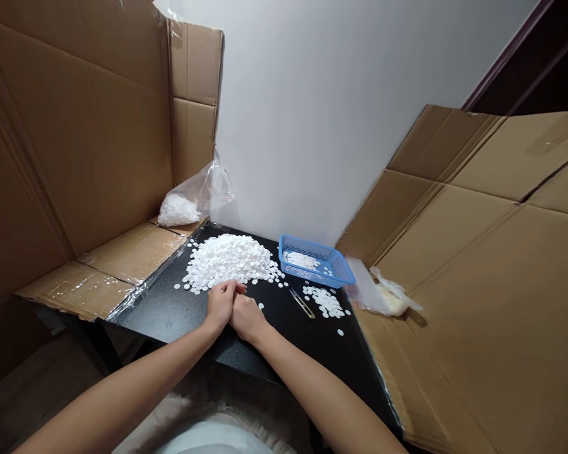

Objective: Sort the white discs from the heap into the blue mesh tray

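My left hand (221, 304) and my right hand (247, 316) rest together on the black table (170, 309), fingers curled and touching each other just in front of a large heap of small white discs (230, 258). Whatever the pinched fingers hold is too small to make out. A smaller cluster of white discs (326, 301) lies to the right of my hands, with thin metal tweezers (301, 302) beside it. A blue plastic basket (316, 260) with some discs in it stands behind that cluster.
Flattened cardboard (478, 271) leans on the right and a tall cardboard sheet (76, 126) stands on the left. A clear bag of white discs (184, 202) sits at the back left. Another small plastic bag (383, 295) lies at the table's right edge.
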`<action>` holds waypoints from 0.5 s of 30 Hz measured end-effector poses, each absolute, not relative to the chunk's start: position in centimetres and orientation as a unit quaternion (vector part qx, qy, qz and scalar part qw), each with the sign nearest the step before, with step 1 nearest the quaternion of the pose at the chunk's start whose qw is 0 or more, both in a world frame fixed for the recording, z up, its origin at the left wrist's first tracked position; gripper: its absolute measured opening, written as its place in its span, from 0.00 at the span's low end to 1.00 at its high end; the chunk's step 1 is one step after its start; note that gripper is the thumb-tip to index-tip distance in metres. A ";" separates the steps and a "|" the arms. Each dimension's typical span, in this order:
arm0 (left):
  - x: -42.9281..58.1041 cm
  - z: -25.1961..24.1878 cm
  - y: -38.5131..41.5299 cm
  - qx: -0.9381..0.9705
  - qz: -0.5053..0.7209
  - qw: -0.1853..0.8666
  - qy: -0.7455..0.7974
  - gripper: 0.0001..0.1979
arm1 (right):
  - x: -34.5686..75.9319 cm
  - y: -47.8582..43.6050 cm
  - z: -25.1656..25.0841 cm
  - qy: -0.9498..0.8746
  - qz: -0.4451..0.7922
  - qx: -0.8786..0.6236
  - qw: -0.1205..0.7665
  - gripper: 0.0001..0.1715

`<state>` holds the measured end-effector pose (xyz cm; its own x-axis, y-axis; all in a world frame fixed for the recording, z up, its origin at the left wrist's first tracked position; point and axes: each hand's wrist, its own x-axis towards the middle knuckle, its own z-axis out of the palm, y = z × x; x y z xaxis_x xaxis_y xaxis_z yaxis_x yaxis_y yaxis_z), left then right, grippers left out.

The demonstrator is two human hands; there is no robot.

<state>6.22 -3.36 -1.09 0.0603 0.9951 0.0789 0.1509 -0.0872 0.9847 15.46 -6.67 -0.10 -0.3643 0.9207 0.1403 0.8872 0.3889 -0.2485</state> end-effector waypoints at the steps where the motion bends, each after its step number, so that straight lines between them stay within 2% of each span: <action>1: 6.2 -1.1 -3.3 0.565 0.472 0.457 0.500 0.17 | 15.3 -6.6 0.0 -0.818 0.067 -0.556 0.132 0.20; 9: 5.5 -1.5 -3.1 0.561 0.502 0.450 0.480 0.16 | 15.0 -6.1 0.8 -0.753 0.078 -0.609 0.238 0.13; 13: 5.6 -1.7 -2.9 0.582 0.500 0.440 0.467 0.27 | 16.8 -4.6 0.9 -0.696 0.117 -0.646 0.291 0.18; 15: 5.7 -1.6 -3.1 0.598 0.486 0.439 0.462 0.29 | 18.9 -3.1 1.3 -0.667 0.137 -0.667 0.303 0.17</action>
